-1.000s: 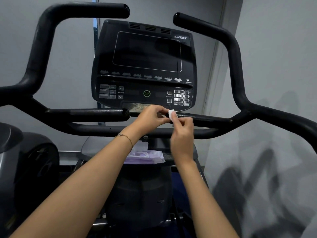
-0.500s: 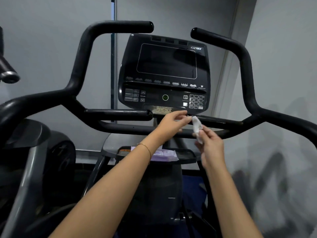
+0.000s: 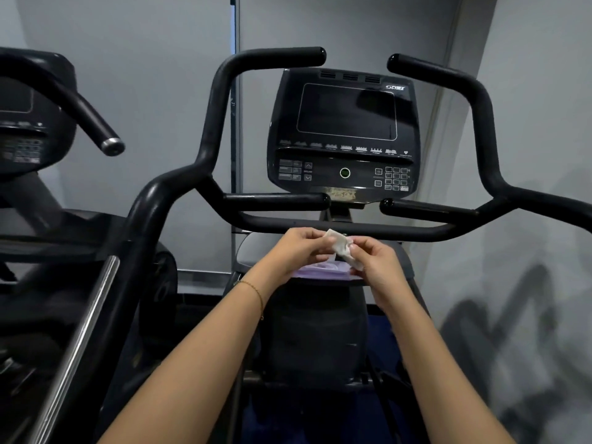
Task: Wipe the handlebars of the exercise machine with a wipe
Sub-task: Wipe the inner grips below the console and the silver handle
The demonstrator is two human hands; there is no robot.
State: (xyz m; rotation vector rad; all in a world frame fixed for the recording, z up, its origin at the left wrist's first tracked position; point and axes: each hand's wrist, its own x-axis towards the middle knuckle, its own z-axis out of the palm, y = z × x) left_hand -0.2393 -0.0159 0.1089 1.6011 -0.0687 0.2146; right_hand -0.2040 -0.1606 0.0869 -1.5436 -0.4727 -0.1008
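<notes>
Against a grey wall [image 3: 160,91] smeared at right with the soft shadow of the bars, a black exercise machine [image 3: 317,334] filling the middle of the frame, its handlebars [image 3: 352,231] rising in two curved horns on either side and joined by a low crossbar; to the left, part of a second machine [image 3: 38,129] with a chrome-capped grip. Between the horns, a dark console [image 3: 344,129], screen unlit, CYBEX lettering at its top corner, one green ring glowing among its keys. Reaching in from below, two bare forearms meeting just under the crossbar. Close together there, left hand [image 3: 298,248] and right hand [image 3: 376,261], fingers of each curled and pinching opposite edges of a white wipe [image 3: 341,248], held crumpled between them in the air, level with the crossbar's lower edge, contact with it impossible to tell. Directly beneath the hands, a purple pack [image 3: 320,272] lying flat on the machine's small tray [image 3: 256,251], partly hidden by the wrists. On the left wrist, a thin gold bracelet [image 3: 256,291]
</notes>
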